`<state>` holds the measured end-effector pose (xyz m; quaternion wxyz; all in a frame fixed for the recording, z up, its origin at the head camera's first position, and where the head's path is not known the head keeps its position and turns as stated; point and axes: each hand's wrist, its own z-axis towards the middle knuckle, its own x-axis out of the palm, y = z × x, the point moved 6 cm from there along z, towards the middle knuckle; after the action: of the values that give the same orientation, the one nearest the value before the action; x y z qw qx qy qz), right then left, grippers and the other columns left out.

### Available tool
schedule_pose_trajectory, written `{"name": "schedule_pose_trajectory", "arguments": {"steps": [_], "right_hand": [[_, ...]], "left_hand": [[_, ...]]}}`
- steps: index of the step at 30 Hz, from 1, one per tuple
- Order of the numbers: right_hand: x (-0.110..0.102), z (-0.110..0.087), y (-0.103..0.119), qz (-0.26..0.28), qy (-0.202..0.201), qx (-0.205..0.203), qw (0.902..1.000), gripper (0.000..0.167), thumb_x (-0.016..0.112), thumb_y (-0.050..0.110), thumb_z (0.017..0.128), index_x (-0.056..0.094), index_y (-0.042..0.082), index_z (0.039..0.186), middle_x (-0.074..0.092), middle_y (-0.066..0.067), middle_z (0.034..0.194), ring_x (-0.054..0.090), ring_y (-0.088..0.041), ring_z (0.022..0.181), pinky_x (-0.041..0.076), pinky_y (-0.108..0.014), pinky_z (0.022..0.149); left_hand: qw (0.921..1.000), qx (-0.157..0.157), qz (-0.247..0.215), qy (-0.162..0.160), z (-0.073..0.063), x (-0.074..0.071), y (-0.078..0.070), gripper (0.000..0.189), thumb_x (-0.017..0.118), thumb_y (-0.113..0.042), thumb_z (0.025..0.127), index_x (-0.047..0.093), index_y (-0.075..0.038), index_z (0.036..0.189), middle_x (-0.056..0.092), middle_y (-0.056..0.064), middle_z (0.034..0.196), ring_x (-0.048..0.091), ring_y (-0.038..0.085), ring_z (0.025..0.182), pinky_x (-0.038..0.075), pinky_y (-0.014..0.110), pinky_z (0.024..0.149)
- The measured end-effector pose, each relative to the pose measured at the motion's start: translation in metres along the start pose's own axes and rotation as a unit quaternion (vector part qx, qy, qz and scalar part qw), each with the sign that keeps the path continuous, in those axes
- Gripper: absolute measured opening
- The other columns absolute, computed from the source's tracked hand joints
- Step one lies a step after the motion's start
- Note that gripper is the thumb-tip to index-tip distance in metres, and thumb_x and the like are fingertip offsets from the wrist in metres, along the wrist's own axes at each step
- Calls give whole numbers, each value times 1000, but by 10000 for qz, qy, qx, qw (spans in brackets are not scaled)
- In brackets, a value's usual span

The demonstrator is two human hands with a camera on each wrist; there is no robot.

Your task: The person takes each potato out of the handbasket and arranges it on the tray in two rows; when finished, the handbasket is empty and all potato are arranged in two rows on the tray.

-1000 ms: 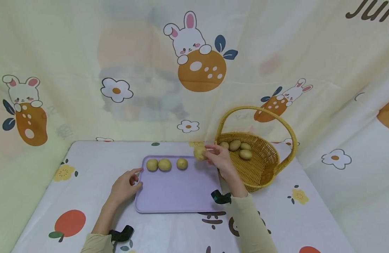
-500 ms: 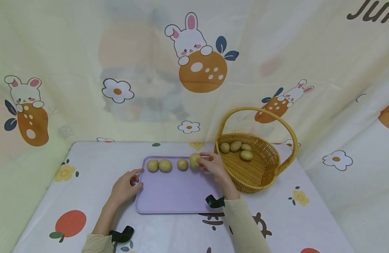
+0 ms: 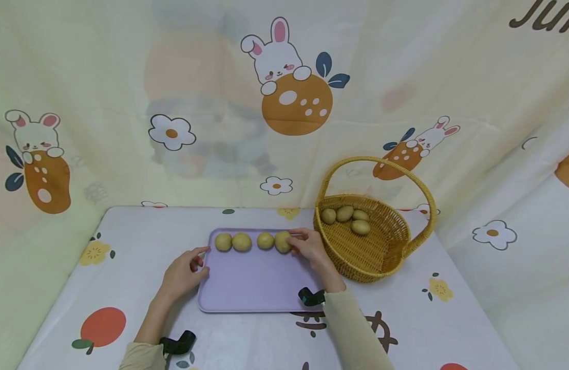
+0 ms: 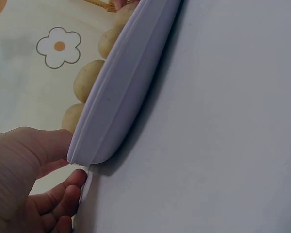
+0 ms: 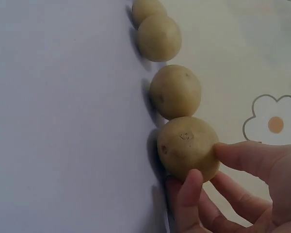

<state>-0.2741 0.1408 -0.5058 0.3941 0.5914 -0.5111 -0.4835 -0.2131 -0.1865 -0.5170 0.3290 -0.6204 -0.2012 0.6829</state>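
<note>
My right hand (image 3: 312,247) holds a round yellowish potato (image 3: 282,241) at the right end of a row along the far side of a lilac tray (image 3: 261,282). Up close, the right wrist view shows thumb and fingertips around this potato (image 5: 186,148), which meets its neighbour (image 5: 175,92). Farther left on the tray, another two potatoes (image 3: 241,242) lie side by side, with a gap between the pairs. At the tray's left edge rests my left hand (image 3: 183,273), thumb and forefinger spread, the other fingers loosely bent. Nothing is held in it.
A yellow wicker basket (image 3: 344,257) with a tall arched handle stands right of the tray, close behind my right hand. Several potatoes (image 3: 360,227) lie inside it. A printed cloth (image 3: 141,241) covers the table, and a patterned curtain (image 3: 210,169) hangs behind.
My right hand has brought its potato left and down from near the basket onto the tray, up against the third potato, which has shifted slightly left. The left hand has stayed put.
</note>
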Motion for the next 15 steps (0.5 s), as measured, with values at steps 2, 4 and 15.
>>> {"name": "schedule_pose_trajectory", "arguments": {"steps": [2, 4, 15], "right_hand": [[0, 0, 1, -103, 21, -50, 9999, 30, 68, 2, 88, 66, -7, 116, 69, -18, 100, 61, -12, 69, 51, -25, 61], [0, 0, 2, -232, 0, -78, 9997, 29, 69, 3, 88, 67, -7, 116, 69, -18, 101, 62, -13, 72, 52, -27, 63], [0, -4, 7, -524, 33, -88, 9986, 30, 69, 8, 89, 67, -5, 116, 69, -16, 102, 63, -14, 79, 52, -32, 68]], "left_hand": [[10000, -30, 1, 24, 0, 0, 0, 52, 74, -10, 80, 63, -5, 130, 56, 0, 82, 47, 14, 70, 36, 30, 61], [10000, -48, 23, 53, 0, 1, 0, 52, 74, -10, 80, 62, -5, 131, 56, 0, 82, 47, 14, 70, 37, 29, 61], [10000, -31, -2, 11, 0, -1, -1, 52, 74, -9, 80, 63, -5, 130, 57, 1, 82, 48, 14, 70, 37, 29, 61]]}}
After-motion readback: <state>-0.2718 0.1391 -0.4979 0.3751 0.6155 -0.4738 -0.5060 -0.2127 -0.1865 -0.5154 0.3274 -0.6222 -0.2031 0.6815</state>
